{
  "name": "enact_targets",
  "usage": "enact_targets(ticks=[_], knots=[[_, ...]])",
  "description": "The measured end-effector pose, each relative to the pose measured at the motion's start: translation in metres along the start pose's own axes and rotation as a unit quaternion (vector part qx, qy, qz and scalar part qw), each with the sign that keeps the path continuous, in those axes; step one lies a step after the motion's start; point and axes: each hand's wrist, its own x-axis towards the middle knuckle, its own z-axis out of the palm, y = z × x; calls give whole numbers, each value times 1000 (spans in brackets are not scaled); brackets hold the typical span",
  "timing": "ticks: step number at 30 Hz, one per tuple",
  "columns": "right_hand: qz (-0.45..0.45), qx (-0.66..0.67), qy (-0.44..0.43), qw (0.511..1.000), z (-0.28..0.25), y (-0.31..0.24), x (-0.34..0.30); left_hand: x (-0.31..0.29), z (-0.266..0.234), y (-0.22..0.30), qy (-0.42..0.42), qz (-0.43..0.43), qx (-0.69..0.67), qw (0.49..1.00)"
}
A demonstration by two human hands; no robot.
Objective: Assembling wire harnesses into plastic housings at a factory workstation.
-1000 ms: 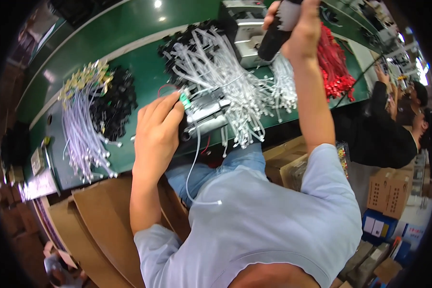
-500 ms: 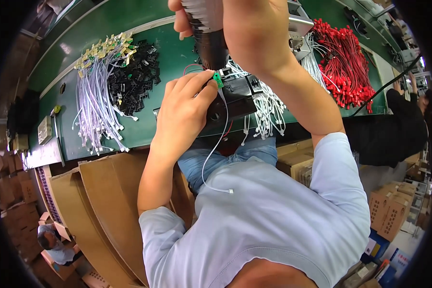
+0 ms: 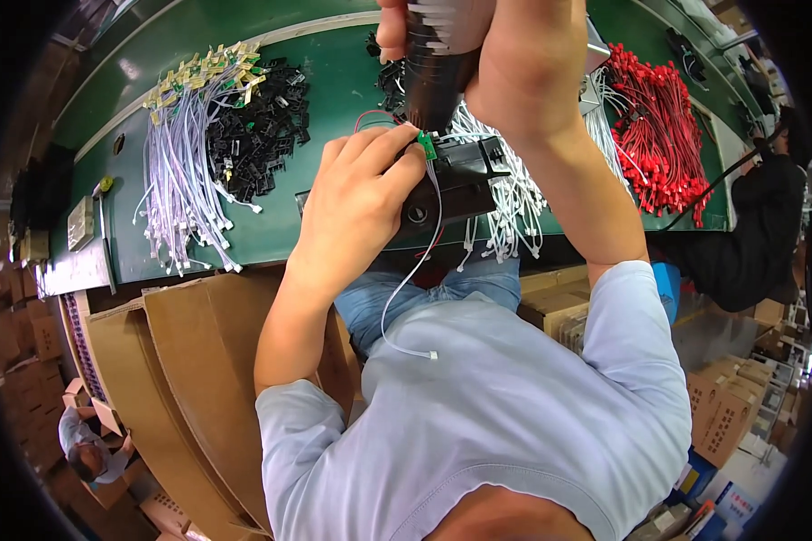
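Note:
My left hand [image 3: 356,194] is closed, thumb and fingertips pinching a small green circuit board [image 3: 427,145] at the top of a black plastic housing [image 3: 460,191]. From the board a white cable [image 3: 397,293] hangs down across my lap, ending in a small white plug. My right hand [image 3: 534,77] grips an upright power screwdriver [image 3: 438,86] with a dark, tapered body. Its lower end is just above the board, beside my left fingertips; the tip itself is hidden. A thin red wire [image 3: 370,114] curls behind my left fingers.
On the green bench [image 3: 343,72] lie white cables with boards [image 3: 185,171], black plastic parts [image 3: 262,135] and, right, red-plugged cables [image 3: 663,135]. More white cables [image 3: 514,212] lie behind the housing. Cardboard [image 3: 198,361] stands below left. Another person [image 3: 90,451] is at lower left.
The screwdriver and my right hand have shifted right. My left hand, with the board and housing, has moved slightly right too. Both grips look the same.

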Motion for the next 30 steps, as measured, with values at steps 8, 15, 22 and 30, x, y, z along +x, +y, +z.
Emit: enact_targets(ticks=[8, 15, 22, 30], knots=[[-10, -29, 8, 999, -1, 13, -5, 0, 2, -3, 6, 6, 9, 1000], [40, -3, -33, 999, -10, 20, -12, -4, 4, 0, 14, 9, 28, 999], [-14, 21, -101, 995, -18, 24, -10, -1, 0, 2, 13, 15, 9, 1000], [-25, 161, 286, 944, -144, 33, 50, -3, -12, 11, -2, -74, -63, 995]])
